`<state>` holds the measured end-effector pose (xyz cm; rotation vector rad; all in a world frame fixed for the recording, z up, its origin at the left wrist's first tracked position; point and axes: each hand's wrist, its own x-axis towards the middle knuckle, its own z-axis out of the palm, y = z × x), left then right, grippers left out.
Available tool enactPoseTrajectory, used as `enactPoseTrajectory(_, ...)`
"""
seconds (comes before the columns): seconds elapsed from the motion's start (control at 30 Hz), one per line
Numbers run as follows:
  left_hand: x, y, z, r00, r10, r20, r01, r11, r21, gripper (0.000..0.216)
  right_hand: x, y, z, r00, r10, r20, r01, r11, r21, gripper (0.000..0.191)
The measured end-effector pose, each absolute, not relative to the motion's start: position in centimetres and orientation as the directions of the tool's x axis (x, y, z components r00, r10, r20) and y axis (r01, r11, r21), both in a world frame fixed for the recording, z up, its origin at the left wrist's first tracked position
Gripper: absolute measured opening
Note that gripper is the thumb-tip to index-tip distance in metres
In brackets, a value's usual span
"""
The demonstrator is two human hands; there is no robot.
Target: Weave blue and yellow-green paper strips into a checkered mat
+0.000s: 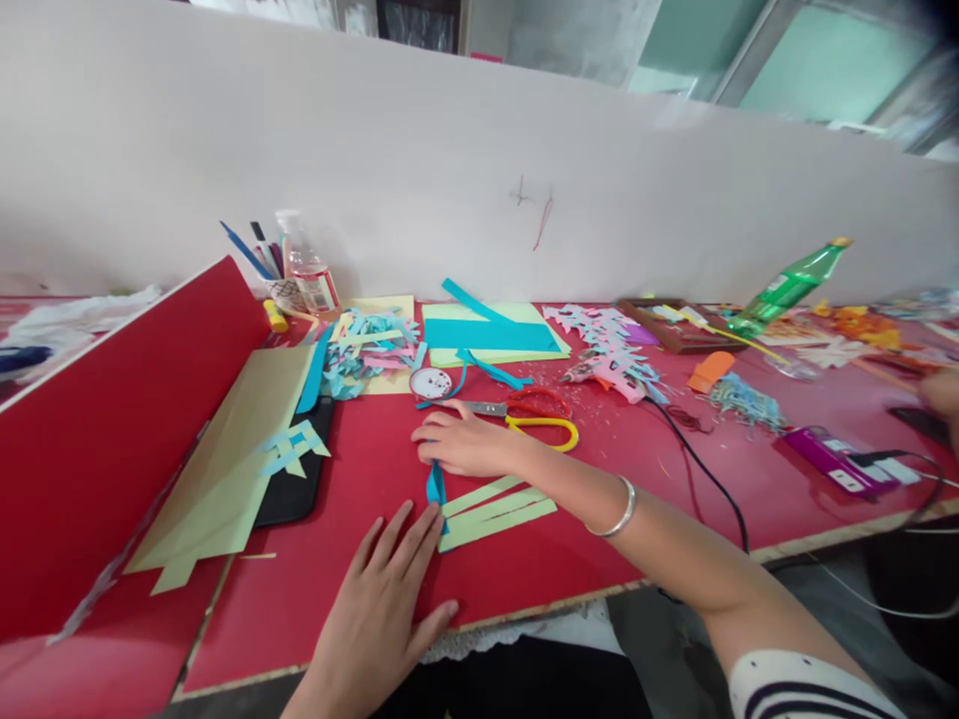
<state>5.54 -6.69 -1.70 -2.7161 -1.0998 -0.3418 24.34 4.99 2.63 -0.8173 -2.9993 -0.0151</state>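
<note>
My left hand (382, 604) lies with fingers spread at the front of the red table, its fingertips touching the lower end of a blue paper strip (436, 485). This strip bends up from the ends of pale yellow-green paper strips (498, 519) lying flat. Bent over the blue strip's upper end are the fingers of my right hand (469, 444); its thumb is hidden. Scissors (543, 431) with red and yellow handles lie just behind my right wrist. Near their blade sits a small round white-topped item (431, 383).
On the left, a woven paper piece (294, 447) lies on yellowish sheets beside a red upright board (142, 439). Behind are paper scraps (371, 350), blue paper (486, 338) and a pink glue gun (618, 377) with its cord. A green bottle (790, 290) and purple power strip (839, 462) are right.
</note>
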Motion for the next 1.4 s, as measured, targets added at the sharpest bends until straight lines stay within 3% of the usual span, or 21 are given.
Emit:
enactPoseTrajectory(0.17, 5.6, -6.7, -1.7, 0.693, 0.673, 0.258, 0.708, -0.702, -0.074, 0.062, 24.0, 5.0, 2.8, -0.852, 0.522, 0.046, 0.515, 0.85, -0.106, 0.012)
enactPoseTrajectory(0.3, 5.6, -6.7, -1.8, 0.689, 0.683, 0.241, 0.712, -0.701, -0.051, 0.063, 23.9, 4.9, 2.3, -0.839, 0.531, 0.121, 0.521, 0.847, -0.108, 0.011)
enactPoseTrajectory(0.43, 5.6, -6.8, -1.9, 0.701, 0.671, 0.243, 0.7, -0.712, -0.054, 0.061, 24.4, 4.9, 2.4, -0.77, 0.61, 0.188, 0.583, 0.792, -0.181, 0.006)
enactPoseTrajectory(0.7, 5.5, -6.7, -1.8, 0.723, 0.648, 0.239, 0.675, -0.737, -0.046, 0.061, 25.7, 5.4, 2.6, -0.712, 0.702, -0.003, 0.633, 0.641, -0.434, 0.022)
enactPoseTrajectory(1.0, 5.5, -6.6, -1.7, 0.724, 0.661, 0.2, 0.676, -0.737, -0.009, 0.055, 25.3, 6.0, 1.9, -0.619, 0.785, 0.023, 0.566, 0.467, -0.679, 0.022)
enactPoseTrajectory(1.27, 5.5, -6.6, -1.7, 0.733, 0.647, 0.209, 0.667, -0.744, -0.037, 0.056, 23.7, 4.3, 0.7, -0.458, 0.887, 0.054, 0.72, 0.406, -0.562, 0.03)
enactPoseTrajectory(1.4, 5.6, -6.6, -1.7, 0.737, 0.645, 0.202, 0.663, -0.748, -0.035, 0.056, 23.7, 3.9, -0.5, -0.478, 0.862, 0.166, 0.758, 0.501, -0.418, 0.052)
